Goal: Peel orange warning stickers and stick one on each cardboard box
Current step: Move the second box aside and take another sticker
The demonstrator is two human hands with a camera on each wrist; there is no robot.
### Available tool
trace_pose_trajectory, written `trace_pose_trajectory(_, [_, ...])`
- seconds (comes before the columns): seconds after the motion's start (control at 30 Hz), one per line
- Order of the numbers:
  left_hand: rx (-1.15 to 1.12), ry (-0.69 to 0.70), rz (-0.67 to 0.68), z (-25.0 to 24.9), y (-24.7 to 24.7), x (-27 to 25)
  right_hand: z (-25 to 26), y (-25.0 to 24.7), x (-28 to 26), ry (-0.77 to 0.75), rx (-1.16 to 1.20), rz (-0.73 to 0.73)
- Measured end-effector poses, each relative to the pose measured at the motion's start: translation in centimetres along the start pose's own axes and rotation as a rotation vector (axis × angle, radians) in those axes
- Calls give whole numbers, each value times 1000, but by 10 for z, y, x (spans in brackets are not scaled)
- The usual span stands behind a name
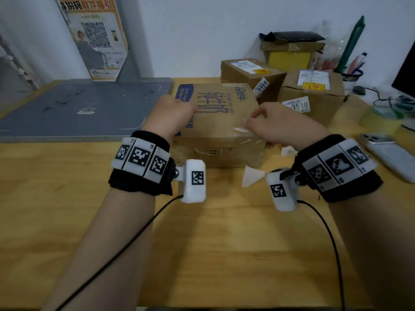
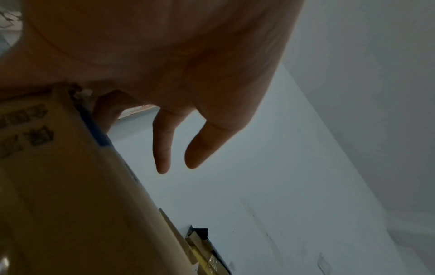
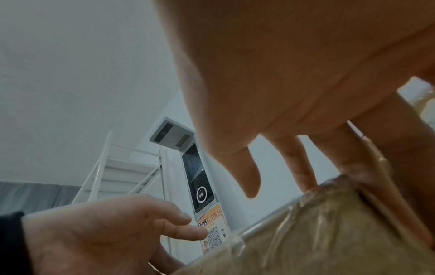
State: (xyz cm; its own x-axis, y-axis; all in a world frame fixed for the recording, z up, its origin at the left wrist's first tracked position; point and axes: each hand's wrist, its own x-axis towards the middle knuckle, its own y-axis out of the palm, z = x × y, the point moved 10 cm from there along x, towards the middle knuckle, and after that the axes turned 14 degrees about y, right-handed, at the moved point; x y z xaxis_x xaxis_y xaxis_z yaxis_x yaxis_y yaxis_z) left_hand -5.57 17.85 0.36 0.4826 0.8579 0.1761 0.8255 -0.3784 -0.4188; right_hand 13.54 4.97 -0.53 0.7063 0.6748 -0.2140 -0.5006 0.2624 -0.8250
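A large cardboard box [image 1: 224,140] with blue print stands in the middle of the wooden table. An orange and white sticker [image 1: 239,130] lies on its top near the front edge, mostly hidden under my right hand [image 1: 251,118], whose thumb presses on it while the straight fingers touch the box top [image 3: 329,232]. My left hand [image 1: 186,108] hovers at the box's left top edge [image 2: 58,186], fingers [image 2: 162,148] relaxed and holding nothing. Two smaller boxes [image 1: 249,72] [image 1: 314,102] behind it to the right each carry an orange sticker [image 1: 261,71] [image 1: 313,86].
White backing scraps [image 1: 251,176] [image 1: 287,151] lie on the table in front of the box. A phone [image 1: 390,153] rests at the right, a grey mat [image 1: 78,106] at the left. Another box [image 1: 289,52], a pen cup [image 1: 352,75] and cables crowd the back right.
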Motion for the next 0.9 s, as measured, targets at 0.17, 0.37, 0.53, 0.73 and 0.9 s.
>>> trace_pose_trajectory(0.17, [16,213,-206,-38,12,1,-29,-21,-4,52,51,-12])
trace_pose_trajectory(0.37, [-405,339,-76,-88,84,-27,-80,-32,0,150,-6,57])
trace_pose_trajectory(0.53, [-454,145,186,-76,162,-44,-117,-42,11,199,-66,55])
trace_pose_trajectory(0.73, [-350,161,237,-81,193,-43,-148,-44,22,221,-170,118])
trace_pose_trajectory(0.9, [-356,139,292,-86,211,-49,-163,-35,23,244,-246,146])
